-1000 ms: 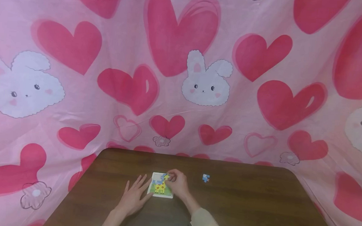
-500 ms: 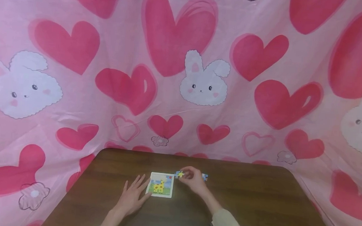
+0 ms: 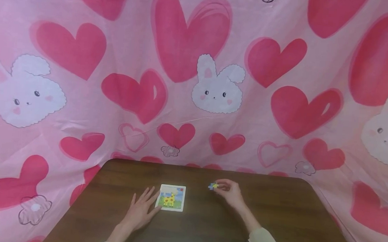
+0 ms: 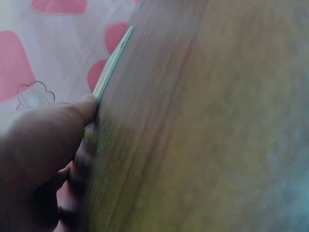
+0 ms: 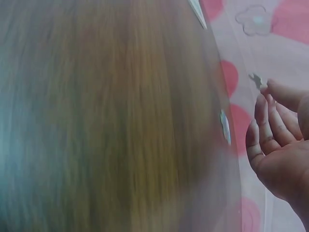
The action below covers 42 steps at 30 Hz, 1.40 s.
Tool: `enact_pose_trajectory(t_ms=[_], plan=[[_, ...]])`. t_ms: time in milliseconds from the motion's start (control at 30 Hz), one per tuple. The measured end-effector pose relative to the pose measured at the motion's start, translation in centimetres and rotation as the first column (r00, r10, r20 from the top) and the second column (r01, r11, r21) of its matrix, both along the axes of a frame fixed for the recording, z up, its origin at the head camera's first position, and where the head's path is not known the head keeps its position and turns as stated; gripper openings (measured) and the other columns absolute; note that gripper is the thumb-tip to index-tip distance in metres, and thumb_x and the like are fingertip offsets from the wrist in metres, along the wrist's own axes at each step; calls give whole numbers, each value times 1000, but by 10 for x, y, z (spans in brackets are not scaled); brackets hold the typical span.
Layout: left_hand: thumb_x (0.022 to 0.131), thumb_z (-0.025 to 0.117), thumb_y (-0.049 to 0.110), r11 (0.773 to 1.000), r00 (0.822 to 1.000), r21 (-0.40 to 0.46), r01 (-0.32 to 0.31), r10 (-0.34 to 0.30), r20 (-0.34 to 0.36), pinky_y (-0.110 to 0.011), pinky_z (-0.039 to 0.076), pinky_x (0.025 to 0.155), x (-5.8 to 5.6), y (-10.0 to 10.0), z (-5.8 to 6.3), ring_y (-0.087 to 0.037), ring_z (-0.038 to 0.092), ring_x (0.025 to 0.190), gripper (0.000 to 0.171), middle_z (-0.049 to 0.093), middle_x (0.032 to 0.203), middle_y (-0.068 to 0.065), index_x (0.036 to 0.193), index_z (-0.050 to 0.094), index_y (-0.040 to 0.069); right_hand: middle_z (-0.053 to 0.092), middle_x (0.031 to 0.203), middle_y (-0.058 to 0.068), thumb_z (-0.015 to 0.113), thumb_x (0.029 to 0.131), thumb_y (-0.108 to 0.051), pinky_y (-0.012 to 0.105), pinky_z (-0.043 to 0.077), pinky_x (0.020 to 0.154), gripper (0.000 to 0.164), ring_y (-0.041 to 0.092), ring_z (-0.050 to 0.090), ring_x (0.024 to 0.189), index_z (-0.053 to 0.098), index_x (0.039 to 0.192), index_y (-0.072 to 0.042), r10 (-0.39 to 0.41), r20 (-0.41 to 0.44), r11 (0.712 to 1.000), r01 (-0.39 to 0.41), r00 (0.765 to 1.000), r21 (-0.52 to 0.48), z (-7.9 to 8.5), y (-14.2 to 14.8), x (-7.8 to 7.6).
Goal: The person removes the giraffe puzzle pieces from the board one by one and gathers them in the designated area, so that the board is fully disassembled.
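Note:
A small square giraffe puzzle in a white frame (image 3: 173, 209) lies on the table, left of centre. Its upper part shows a pale bare patch. My left hand (image 3: 139, 211) rests beside it with fingers spread, thumb and fingertips on its left edge; the left wrist view shows the thumb at the puzzle's thin edge (image 4: 114, 62). My right hand (image 3: 231, 193) pinches a blue and yellow puzzle piece (image 3: 213, 186) between thumb and fingertips, right of the frame. In the right wrist view this piece (image 5: 256, 79) is raised above the tabletop.
Another loose puzzle piece (image 5: 225, 127) lies on the table below my right hand in the right wrist view; in the head view it is hidden. The brown wooden table (image 3: 200, 228) ends at a pink cloth (image 3: 254, 121) printed with hearts and rabbits.
My right hand has lifted the blue and yellow piece from the puzzle's top right and carried it rightward, over where the loose piece lay. The left hand stays at the frame.

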State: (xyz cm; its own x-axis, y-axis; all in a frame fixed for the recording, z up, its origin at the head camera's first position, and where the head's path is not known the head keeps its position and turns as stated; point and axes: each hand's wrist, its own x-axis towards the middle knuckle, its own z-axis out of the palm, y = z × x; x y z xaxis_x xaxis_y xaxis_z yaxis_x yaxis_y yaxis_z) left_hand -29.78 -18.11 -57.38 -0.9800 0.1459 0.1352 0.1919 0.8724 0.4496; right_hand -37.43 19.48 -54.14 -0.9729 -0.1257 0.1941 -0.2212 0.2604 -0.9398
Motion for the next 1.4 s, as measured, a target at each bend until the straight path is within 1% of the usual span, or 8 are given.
enact_pose_trajectory(t_ms=[67,167,267,400,533,833,1167,1400], plan=[[105,69,51,1000,1000,4,2,-2,0,-84,12,130,0,0,0,-46,34,166,68,45,174,-19,162,56,14,81,109,30,83,94,3,22,66,82,28,21,81,93,75,119,12,-22,9,1000,22,1000,1,0,9,0],[105,69,50,1000,1000,10,5,-5,-2,-84,12,130,1,0,1,-47,34,166,69,45,174,-19,162,56,14,81,110,28,84,93,3,17,62,82,30,14,79,92,75,120,10,-59,23,998,58,998,20,0,23,1],[105,68,51,1000,1000,13,5,-5,-1,-84,11,130,2,0,2,-47,34,166,69,44,175,-19,162,55,14,81,111,28,84,93,3,15,60,82,30,11,78,92,75,121,9,-82,24,996,81,996,46,-1,37,2],[106,69,51,1000,1000,20,8,-8,10,-84,10,130,2,-1,1,-46,33,167,69,43,175,-19,163,54,15,81,113,27,83,94,1,15,58,83,31,20,79,97,74,122,10,-106,17,990,103,994,98,-3,55,4],[105,69,50,1000,1000,23,6,-7,11,-84,10,130,2,-3,-1,-47,33,166,69,43,175,-19,163,54,14,80,114,27,83,94,2,16,58,83,31,22,79,99,74,122,9,-127,11,981,124,992,151,-6,70,3],[106,69,50,1000,1000,26,14,-14,-8,-84,11,130,1,-2,-1,-47,34,166,69,44,175,-20,162,55,14,80,106,28,85,90,4,22,61,80,29,31,80,92,74,116,11,-143,-49,948,151,989,281,-7,89,-1],[105,69,48,1000,1000,18,13,-13,-12,-84,12,130,3,0,0,-47,35,165,68,45,174,-21,161,56,13,78,90,15,84,91,1,25,54,70,25,16,68,78,76,113,8,-113,-87,905,139,990,403,-10,96,-1],[105,70,48,1000,1000,15,15,-15,-17,-85,13,128,3,1,6,-48,35,165,68,45,173,-22,161,57,13,73,91,9,85,91,-2,25,51,71,22,14,62,80,78,111,3,-104,-149,848,166,983,503,-15,104,-6]])
